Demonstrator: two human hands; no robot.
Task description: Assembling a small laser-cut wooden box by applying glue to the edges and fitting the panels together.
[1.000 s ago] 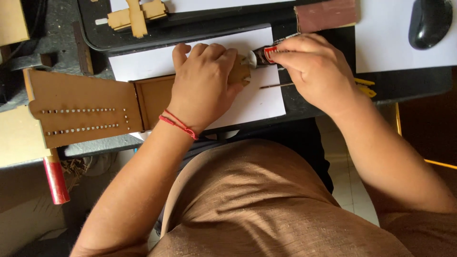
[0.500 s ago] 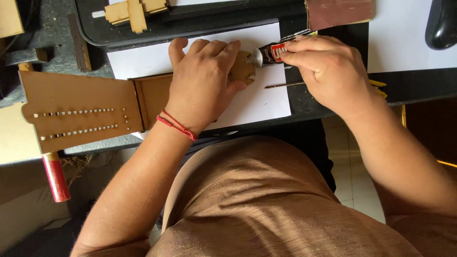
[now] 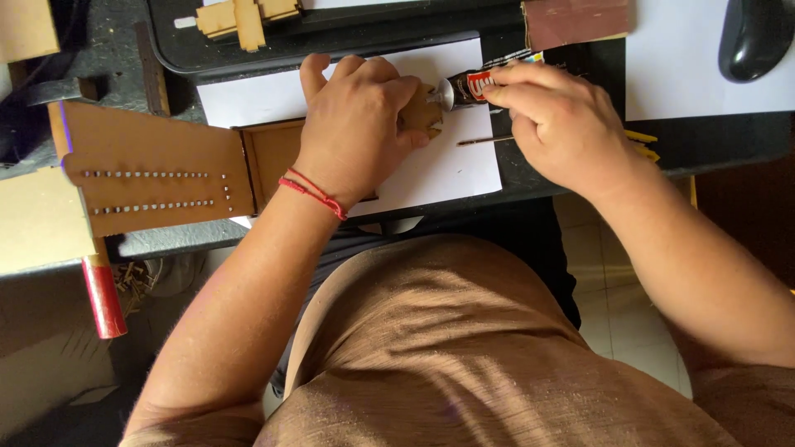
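white paper sheet [image 3: 447, 170] on our dark desk: gluing underway.
our left hand [image 3: 356, 124] pins a small cardboard piece [image 3: 422, 112]; our right hand [image 3: 563, 124] grips the glue tube [image 3: 468, 87], nozzle touching; next, a gentle squeeze.

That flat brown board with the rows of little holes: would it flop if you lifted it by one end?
Probably not. The brown board lies flat with crisp, straight edges, so it looks stiff. It looks thin, so likely light. Being flat, it should slide rather than roll.

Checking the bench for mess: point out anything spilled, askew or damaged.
Nothing looks spilled or broken. The left hand presses a small cardboard piece on the white sheet; the right hand holds a glue tube against it. A red-ended cylinder overhangs the table edge.
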